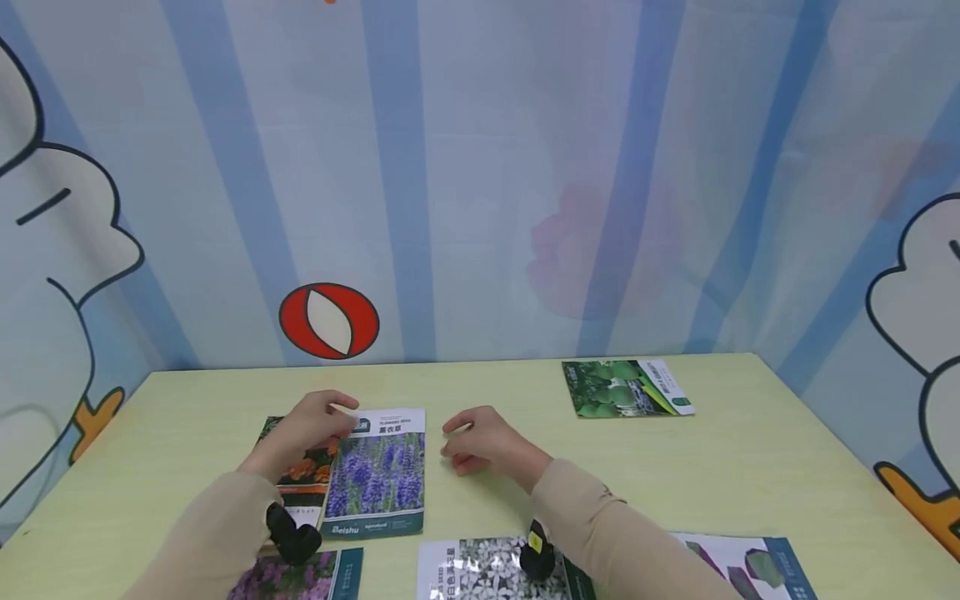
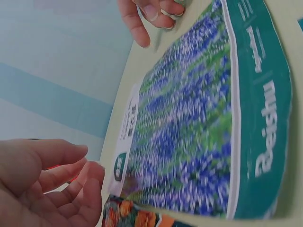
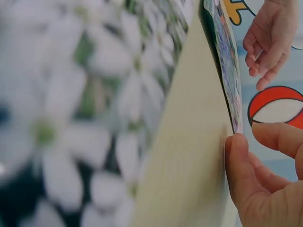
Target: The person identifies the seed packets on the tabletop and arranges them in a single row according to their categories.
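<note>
A seed packet with purple lavender flowers [image 1: 377, 475] lies on the table, its dark green "Beishu" band toward the near side. It overlaps a packet with orange flowers [image 1: 306, 472]. My left hand [image 1: 315, 421] hovers at the lavender packet's upper left corner, fingers loosely bent around nothing; the left wrist view shows a gap between this hand [image 2: 61, 184] and the packet [image 2: 184, 118]. To the packet's right is my right hand [image 1: 483, 442], its fingers loosely curled and holding nothing. Under the right forearm lies a packet with white flowers [image 1: 480, 571].
A green-pictured packet [image 1: 618, 388] lies at the table's back right. Near the front edge are a pink-purple flower packet [image 1: 292, 577] and a white packet with purple and green shapes [image 1: 750, 562]. Behind the pale table [image 1: 712, 475] hangs a blue striped curtain [image 1: 480, 183].
</note>
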Tool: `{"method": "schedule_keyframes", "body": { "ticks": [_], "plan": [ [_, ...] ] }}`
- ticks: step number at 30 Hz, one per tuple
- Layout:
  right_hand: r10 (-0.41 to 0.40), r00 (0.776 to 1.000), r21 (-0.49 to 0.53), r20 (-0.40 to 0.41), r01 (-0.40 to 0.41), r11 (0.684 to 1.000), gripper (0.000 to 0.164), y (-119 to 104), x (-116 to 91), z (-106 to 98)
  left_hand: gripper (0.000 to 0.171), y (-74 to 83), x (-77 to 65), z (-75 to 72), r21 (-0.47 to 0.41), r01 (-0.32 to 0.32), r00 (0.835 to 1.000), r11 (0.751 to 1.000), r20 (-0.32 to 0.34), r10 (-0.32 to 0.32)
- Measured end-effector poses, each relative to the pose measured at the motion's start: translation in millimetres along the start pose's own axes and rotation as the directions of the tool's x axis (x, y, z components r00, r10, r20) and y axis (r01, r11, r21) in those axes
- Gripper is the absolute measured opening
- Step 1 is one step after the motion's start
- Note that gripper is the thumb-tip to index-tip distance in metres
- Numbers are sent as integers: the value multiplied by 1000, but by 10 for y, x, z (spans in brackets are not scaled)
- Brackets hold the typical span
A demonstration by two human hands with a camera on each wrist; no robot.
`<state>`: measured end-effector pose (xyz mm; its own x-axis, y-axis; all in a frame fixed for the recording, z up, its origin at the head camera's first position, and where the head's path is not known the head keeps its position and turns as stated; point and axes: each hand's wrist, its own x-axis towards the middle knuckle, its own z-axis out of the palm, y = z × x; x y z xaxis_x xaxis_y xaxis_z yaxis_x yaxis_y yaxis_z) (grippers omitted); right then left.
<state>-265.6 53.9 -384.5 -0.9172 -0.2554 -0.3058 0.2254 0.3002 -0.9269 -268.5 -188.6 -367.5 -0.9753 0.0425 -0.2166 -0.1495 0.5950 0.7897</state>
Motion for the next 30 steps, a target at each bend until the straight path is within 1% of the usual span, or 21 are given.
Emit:
{"method": "schedule_keyframes", "body": {
  "ticks": [2,7,12,15,18,22,25,30],
  "plan": [
    [2,1000,-10,-2,-2,1000,32,2,-2,-89,39,39,0,38,-20,-6,1000,1000,13,6],
    [25,999,-35,-33,-26,999,32,38,-26,-354,39,125,19,134,-76,-42,998,996,50,46],
    [45,997,-77,-65,-50,996,32,98,-114,-628,38,187,44,250,-126,-84,993,989,75,94],
    [55,996,-91,-71,-62,994,32,137,-173,-783,37,230,35,319,-160,-95,990,982,93,111],
    [65,995,-105,-73,-72,992,32,196,-243,-925,38,276,34,386,-210,-106,983,972,127,134],
    [73,996,-141,-54,-80,987,33,293,-369,-1094,39,333,42,494,-269,-123,971,955,164,172],
    [73,997,-149,-33,-77,986,36,347,-473,-1230,40,385,36,593,-311,-114,966,944,187,178],
    [63,997,-109,-36,-67,992,40,387,-589,-1519,39,494,57,764,-362,-65,964,930,218,152]
  ]
}}
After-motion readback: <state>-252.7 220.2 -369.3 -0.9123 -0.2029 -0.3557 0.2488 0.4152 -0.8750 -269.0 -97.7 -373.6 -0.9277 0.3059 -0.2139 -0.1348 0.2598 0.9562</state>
